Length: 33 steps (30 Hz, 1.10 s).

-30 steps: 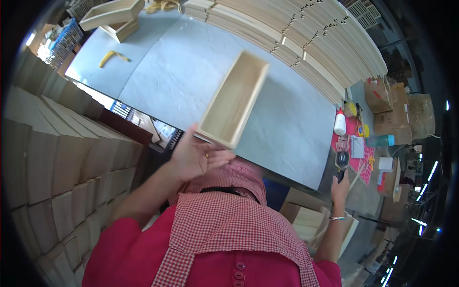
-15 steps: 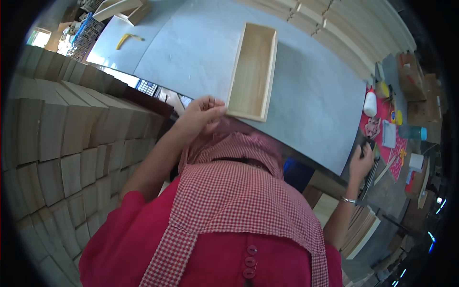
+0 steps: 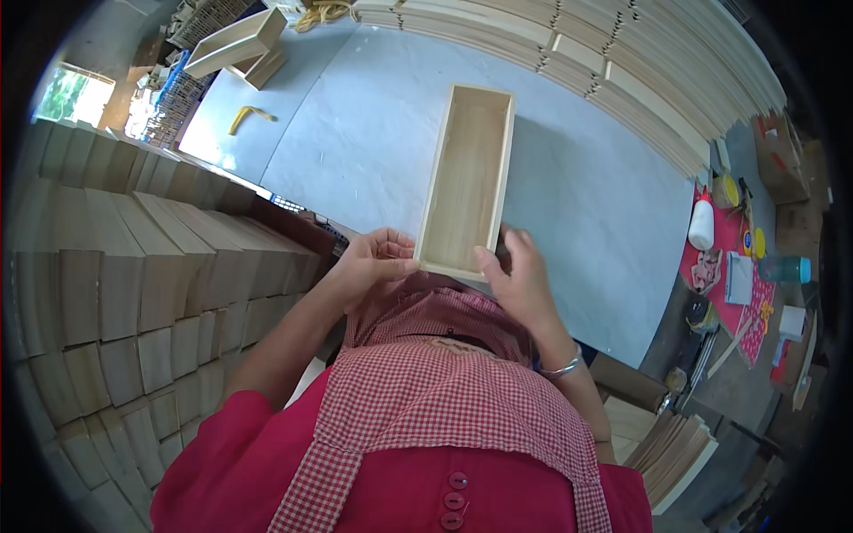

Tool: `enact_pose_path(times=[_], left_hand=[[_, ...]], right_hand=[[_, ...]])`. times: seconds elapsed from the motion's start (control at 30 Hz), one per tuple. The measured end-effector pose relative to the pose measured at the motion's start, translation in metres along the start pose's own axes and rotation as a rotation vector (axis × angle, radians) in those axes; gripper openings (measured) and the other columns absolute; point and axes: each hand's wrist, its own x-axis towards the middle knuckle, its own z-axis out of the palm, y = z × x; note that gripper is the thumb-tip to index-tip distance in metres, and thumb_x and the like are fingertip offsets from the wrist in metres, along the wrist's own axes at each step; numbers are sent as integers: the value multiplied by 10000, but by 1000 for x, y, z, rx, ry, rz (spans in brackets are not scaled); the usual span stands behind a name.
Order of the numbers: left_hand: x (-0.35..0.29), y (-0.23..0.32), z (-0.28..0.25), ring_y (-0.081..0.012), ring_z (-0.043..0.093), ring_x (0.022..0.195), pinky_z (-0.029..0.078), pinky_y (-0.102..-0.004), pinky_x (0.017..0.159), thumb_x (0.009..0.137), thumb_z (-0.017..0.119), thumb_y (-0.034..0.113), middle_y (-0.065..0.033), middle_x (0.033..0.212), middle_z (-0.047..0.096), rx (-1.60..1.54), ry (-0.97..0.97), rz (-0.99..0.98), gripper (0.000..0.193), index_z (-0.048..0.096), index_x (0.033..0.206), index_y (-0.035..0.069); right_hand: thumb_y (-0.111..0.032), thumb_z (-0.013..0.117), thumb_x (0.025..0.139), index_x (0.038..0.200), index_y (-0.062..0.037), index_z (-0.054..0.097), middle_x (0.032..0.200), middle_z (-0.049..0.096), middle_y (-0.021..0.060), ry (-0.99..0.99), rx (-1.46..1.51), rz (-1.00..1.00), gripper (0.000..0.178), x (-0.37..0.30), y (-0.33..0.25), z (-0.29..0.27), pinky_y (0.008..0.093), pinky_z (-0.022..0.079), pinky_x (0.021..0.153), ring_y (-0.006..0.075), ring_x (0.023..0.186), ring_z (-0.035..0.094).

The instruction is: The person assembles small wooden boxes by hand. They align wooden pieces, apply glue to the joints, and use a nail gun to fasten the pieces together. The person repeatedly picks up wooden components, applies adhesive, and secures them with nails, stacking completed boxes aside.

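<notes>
A long open-topped wooden box (image 3: 466, 178) lies on the pale marbled tabletop, its short near end by the table's front edge. At the near left corner, my left hand (image 3: 378, 262) pinches the box between thumb and curled fingers. My right hand (image 3: 524, 277) grips the near right corner, its thumb over the rim and its fingers along the outer side. The undersides of my fingers are hidden. Inside, the box has nothing in it.
Stacked wooden boards (image 3: 133, 275) stand close at left; more boards (image 3: 622, 80) line the table's back. A yellow angled tool (image 3: 251, 115) and two boxes (image 3: 238, 44) lie at far left. At right are a white bottle (image 3: 701, 224), a blue-lidded jar (image 3: 786, 269) and a black tape measure (image 3: 699, 311).
My right hand has come from beside the black tape measure at the right to the box's near right corner. The left hand stays on its corner. The whole view has shifted slightly.
</notes>
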Motion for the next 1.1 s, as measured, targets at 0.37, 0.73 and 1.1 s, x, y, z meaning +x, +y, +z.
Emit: enact_pose_path(times=[0.37, 0.73, 1.1], left_hand=[[-15, 33, 70, -257, 583, 1206, 512, -369, 997, 875, 781, 251, -182, 1391, 514, 323, 46, 251, 842, 324, 1554, 50], [-220, 86, 82, -279, 453, 1412, 328, -374, 1181, 916, 603, 30, -195, 1484, 496, 558, 1099, 1411, 541, 494, 1443, -20], [-560, 82, 30, -174, 636, 1058, 483, -316, 923, 903, 617, 138, -92, 1122, 705, 218, 2150, 1742, 369, 670, 1227, -28]], right_hand=[[-197, 489, 993, 1045, 93, 595, 974, 568, 277, 86, 46, -164, 313, 3, 27, 7, 499, 452, 854, 453, 933, 557], [-251, 427, 1082, 1492, 22, 427, 1243, 569, 149, -148, 447, -740, 493, 1, -130, 8, 277, 495, 683, 149, 817, 598], [-152, 508, 1056, 1386, 51, 516, 1119, 609, 120, -429, 376, -615, 388, -19, -90, 61, 229, 469, 570, 95, 654, 575]])
